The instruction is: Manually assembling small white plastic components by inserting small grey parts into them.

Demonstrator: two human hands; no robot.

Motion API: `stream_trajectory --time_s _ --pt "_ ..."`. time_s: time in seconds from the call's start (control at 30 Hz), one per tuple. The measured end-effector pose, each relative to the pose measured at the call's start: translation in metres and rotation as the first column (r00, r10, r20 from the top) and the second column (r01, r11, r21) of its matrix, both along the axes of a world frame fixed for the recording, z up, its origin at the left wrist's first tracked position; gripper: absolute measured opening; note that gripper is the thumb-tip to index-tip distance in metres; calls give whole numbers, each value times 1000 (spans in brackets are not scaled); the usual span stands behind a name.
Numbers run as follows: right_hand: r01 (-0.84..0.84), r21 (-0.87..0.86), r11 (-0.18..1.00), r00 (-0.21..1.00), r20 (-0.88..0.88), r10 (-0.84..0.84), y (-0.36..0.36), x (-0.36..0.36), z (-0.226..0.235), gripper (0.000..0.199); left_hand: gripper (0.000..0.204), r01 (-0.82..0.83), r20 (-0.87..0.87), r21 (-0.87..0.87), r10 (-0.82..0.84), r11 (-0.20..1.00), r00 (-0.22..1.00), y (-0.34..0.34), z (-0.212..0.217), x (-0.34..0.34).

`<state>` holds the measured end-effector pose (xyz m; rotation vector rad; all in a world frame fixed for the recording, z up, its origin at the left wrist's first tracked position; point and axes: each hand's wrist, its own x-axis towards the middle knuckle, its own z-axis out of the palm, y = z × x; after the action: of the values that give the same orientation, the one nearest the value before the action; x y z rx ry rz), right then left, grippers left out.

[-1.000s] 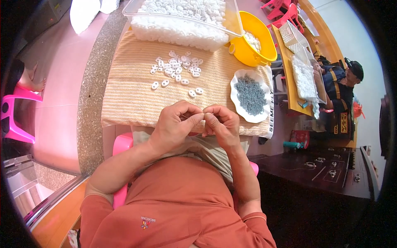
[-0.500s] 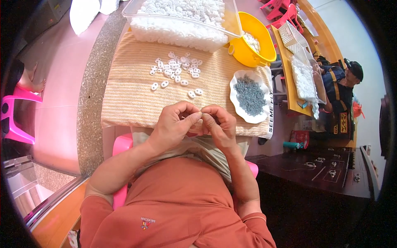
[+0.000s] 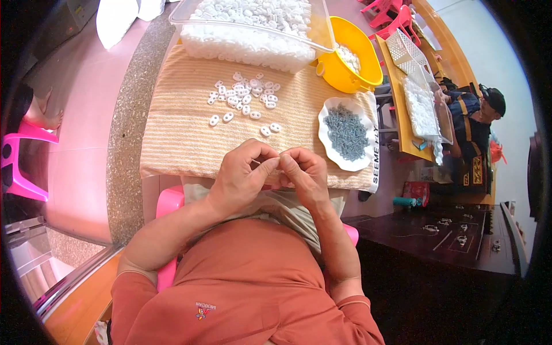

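Observation:
My left hand and my right hand meet fingertip to fingertip at the near edge of the cloth-covered table. Both are pinched closed, and whatever sits between the fingertips is too small and hidden to make out. Beyond them lies a loose group of small white oval plastic pieces, each with two holes. Two such pieces rest closest to my hands. To the right, a white scalloped dish holds a heap of small grey-blue screw-like parts.
A clear plastic bin full of white pieces stands at the far side, beside a yellow bucket with more inside. At right, a person sits by another table with a white-filled tray. A pink stool stands left.
My right thumb and fingers have shifted slightly and closed in further against the left fingertips. The pieces on the table stay where they were.

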<state>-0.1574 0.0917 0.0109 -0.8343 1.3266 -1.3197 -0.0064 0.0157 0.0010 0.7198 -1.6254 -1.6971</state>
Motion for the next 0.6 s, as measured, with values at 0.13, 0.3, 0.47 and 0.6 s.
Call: stream_trajectory --time_s 0.13,0.3,0.47,0.6 --pt "-34 -20 999 999 -11 34 1 -4 -3 18 10 11 10 -23 -11 1000 1000 -1 -1 0" --pt "-30 -67 997 966 -259 12 3 -4 -7 11 12 41 5 70 -42 997 999 -1 0 0" --pt "-18 -95 995 964 -264 -7 4 -1 -4 9 13 123 -85 249 -105 961 991 -4 -4 0" --pt "-39 -166 985 900 -434 -38 3 0 0 7 14 167 -93 260 -148 951 985 -8 -8 0"
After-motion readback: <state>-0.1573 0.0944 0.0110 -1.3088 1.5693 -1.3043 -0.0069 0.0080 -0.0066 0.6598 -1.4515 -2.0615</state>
